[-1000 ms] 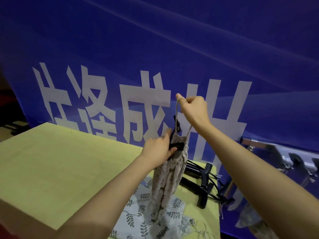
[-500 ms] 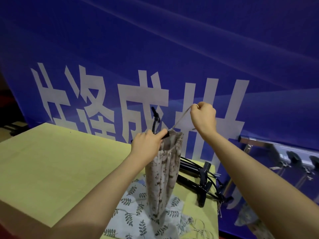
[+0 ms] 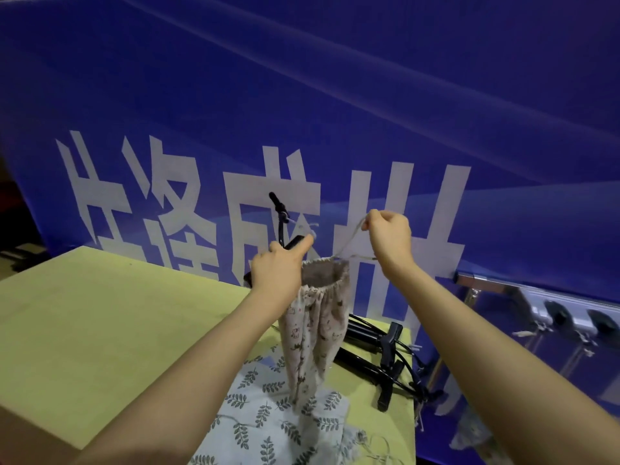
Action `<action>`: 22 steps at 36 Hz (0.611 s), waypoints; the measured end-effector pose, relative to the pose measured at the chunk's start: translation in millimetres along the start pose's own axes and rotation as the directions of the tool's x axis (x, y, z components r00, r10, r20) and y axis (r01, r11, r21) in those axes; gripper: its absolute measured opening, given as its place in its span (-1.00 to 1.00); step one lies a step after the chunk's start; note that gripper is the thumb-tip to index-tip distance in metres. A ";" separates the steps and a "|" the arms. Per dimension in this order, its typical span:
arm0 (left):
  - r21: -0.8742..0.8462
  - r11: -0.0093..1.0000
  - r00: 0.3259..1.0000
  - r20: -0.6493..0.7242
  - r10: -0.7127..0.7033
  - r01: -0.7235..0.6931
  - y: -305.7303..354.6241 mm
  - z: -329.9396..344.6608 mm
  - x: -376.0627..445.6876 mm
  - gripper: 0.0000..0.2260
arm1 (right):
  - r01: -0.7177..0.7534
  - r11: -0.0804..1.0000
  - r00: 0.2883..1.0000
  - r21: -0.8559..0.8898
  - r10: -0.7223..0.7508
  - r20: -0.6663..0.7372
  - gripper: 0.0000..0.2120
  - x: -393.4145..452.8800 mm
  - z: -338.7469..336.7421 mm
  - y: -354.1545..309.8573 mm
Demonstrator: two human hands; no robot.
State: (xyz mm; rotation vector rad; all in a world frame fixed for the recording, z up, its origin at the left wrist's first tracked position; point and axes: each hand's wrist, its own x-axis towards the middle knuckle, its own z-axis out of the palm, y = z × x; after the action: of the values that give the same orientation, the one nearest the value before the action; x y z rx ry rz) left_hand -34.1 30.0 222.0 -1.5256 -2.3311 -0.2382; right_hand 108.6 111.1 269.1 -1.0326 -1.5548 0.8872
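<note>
A leaf-print cloth (image 3: 268, 427) lies nearest on the yellow table (image 3: 100, 323). The pale patterned drawstring pouch (image 3: 315, 333) hangs upright above the cloth, its bottom touching it and its mouth open. At the pouch's rim the left hand (image 3: 276, 270) curls its fingers round a black tool (image 3: 280, 213) that sticks up. The right hand (image 3: 391, 234) pinches the drawstring (image 3: 349, 241), drawn taut above the rim. More black tools (image 3: 385, 360) lie behind the pouch, before the blue banner (image 3: 335, 95).
</note>
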 end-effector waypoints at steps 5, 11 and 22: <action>0.017 1.000 0.973 0.228 -0.019 0.015 19.1 10.4 -1.3 -0.48 | 0.057 0.993 0.987 0.105 -0.071 0.141 -0.74 -6.5 6.3 -18.3; -0.106 0.978 0.901 0.418 -0.118 0.178 31.1 9.2 -2.8 -0.49 | 0.233 0.965 0.928 0.121 -0.258 0.271 -0.77 -12.9 11.5 -32.9; -0.656 0.752 0.995 0.023 0.102 -0.062 29.6 4.4 0.7 -0.74 | 0.372 0.922 0.880 0.107 -0.387 0.275 -0.78 -11.7 14.4 -43.0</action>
State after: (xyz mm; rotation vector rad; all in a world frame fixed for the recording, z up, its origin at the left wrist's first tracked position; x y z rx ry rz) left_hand -8.2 44.1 216.8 -1.9472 -2.3334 -1.1089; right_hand 88.1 84.2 301.5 -0.5411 -1.8908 0.8196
